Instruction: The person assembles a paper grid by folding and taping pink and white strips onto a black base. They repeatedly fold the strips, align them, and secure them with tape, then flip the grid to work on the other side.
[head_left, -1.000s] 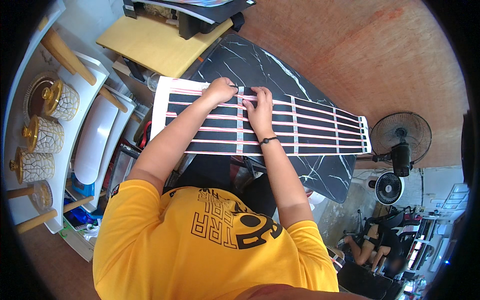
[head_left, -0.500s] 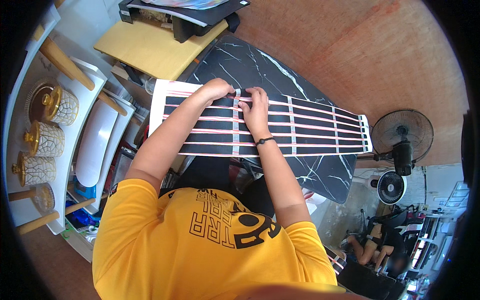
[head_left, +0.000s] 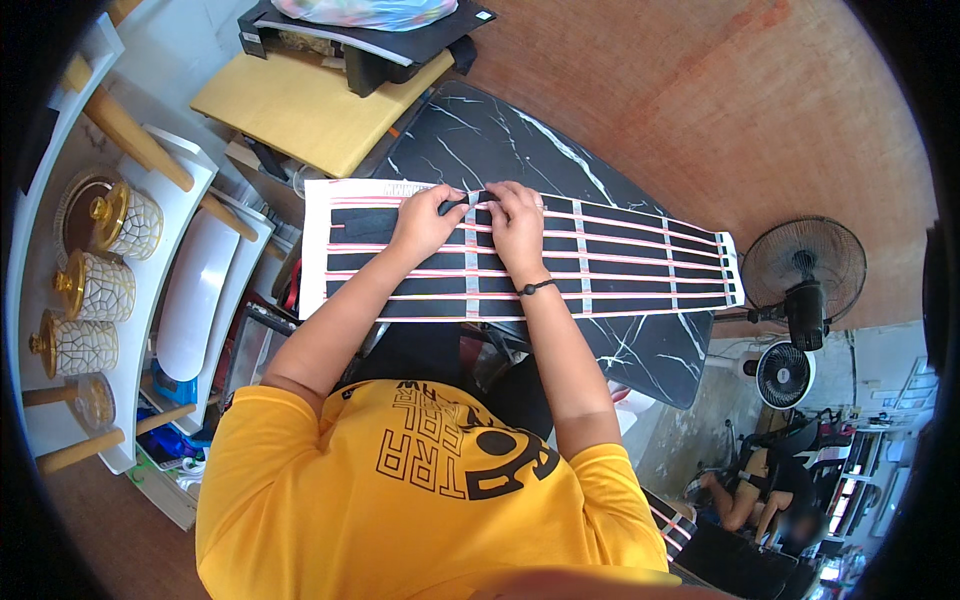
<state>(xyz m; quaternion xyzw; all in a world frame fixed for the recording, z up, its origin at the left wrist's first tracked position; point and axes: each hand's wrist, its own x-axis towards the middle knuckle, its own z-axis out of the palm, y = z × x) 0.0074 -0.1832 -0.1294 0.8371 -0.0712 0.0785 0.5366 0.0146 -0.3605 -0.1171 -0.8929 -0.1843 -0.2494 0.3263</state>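
Observation:
A long white sheet (head_left: 315, 250) lies across the table, its narrow end to the right. Black strips (head_left: 400, 260) run along it, divided by pink-and-white lines and crossed by grey bands (head_left: 583, 250). At the sheet's far edge, my left hand (head_left: 430, 225) has thumb and fingers pinched on a black strip beside the leftmost grey band (head_left: 471, 260). Near this hand, black material covers part of one pink line. Just right of that band, my right hand (head_left: 515, 235) rests on the sheet with fingers curled together at the far edge; what lies under its fingertips is hidden.
The sheet is on a black marble-patterned table (head_left: 640, 350). Left stands a white shelf with gold-lidded jars (head_left: 100, 285). A yellow wooden stand (head_left: 310, 105) is beyond. Right are a black fan (head_left: 803, 270) and a white fan (head_left: 783, 375); a person (head_left: 765, 490) sits farther off.
My left hand has drawn back toward me and bent at the wrist, its fingers now pinching. More of the sheet's left end shows. My right hand stays near the band, fingers more curled.

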